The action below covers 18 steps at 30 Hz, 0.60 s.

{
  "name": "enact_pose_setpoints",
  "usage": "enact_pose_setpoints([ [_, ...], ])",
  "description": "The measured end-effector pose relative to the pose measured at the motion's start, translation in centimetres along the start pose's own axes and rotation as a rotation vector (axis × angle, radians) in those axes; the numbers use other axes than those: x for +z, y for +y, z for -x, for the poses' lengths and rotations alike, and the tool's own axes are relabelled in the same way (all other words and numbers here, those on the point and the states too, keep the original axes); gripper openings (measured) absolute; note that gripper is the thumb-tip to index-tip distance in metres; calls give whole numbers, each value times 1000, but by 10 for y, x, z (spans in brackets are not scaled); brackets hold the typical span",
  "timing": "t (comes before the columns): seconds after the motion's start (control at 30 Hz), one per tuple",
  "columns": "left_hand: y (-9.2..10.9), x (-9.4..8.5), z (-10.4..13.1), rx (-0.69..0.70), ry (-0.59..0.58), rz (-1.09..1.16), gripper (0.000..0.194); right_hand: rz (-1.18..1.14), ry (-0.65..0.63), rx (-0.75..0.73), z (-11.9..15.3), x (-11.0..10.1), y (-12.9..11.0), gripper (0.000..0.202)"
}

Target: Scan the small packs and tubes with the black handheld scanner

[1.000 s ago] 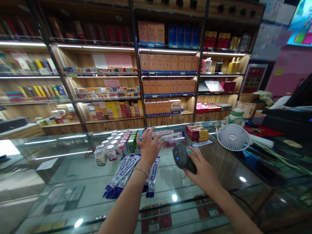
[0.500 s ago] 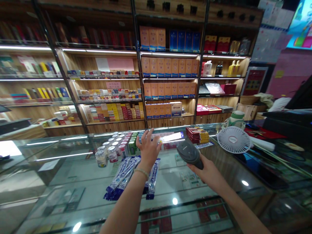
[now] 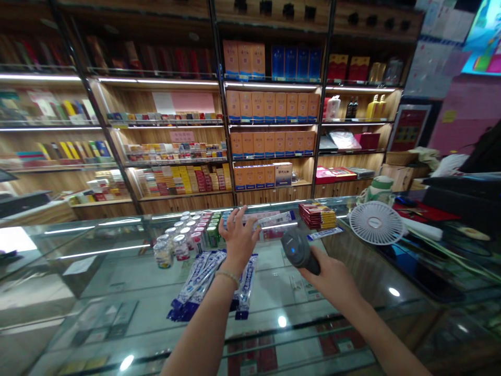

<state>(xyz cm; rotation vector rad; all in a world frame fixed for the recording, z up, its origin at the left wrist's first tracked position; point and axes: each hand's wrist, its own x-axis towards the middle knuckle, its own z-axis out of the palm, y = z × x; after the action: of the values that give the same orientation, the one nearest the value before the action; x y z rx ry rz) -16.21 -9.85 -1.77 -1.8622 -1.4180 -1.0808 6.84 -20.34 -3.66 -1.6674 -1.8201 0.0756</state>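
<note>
My left hand (image 3: 239, 237) is closed on one end of a long white-and-blue stick packet (image 3: 276, 218), which points to the right above the glass. The fingers partly hide that end. In my right hand (image 3: 332, 277) is a dark grey barcode scanner (image 3: 295, 246), its head toward the packet and a blue light glowing on top. Several similar blue-and-white packets (image 3: 198, 282) lie fanned out beneath my left wrist, partly covered by the forearm. Beyond them, rows of small jars and cans (image 3: 182, 246) stand to the left of my left hand.
A stack of red-and-yellow packs (image 3: 316, 216) sits at the back of the glass counter (image 3: 129, 282), with a single packet (image 3: 325, 233) in front. To the right are a white fan (image 3: 376, 223) and a green-and-white bottle (image 3: 379, 189). Stocked shelves (image 3: 270, 128) line the wall.
The bright white light on the held packet has gone, and a blue light now shows on the scanner. My right hand has shifted slightly left with the scanner; the left hand is nearly still.
</note>
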Motion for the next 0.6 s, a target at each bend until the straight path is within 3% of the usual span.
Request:
enact_pose_setpoints([
  [0.2,-2,3,1,5,15,10,24,186,248,-334,-3,17,4,17],
  [0.27,-2,4,1,8,14,11,24,232,301,-376,-5,24,5,19],
  [0.6,0,4,0,0,-13,8,23,342,241,-411,-4,49,9,29],
])
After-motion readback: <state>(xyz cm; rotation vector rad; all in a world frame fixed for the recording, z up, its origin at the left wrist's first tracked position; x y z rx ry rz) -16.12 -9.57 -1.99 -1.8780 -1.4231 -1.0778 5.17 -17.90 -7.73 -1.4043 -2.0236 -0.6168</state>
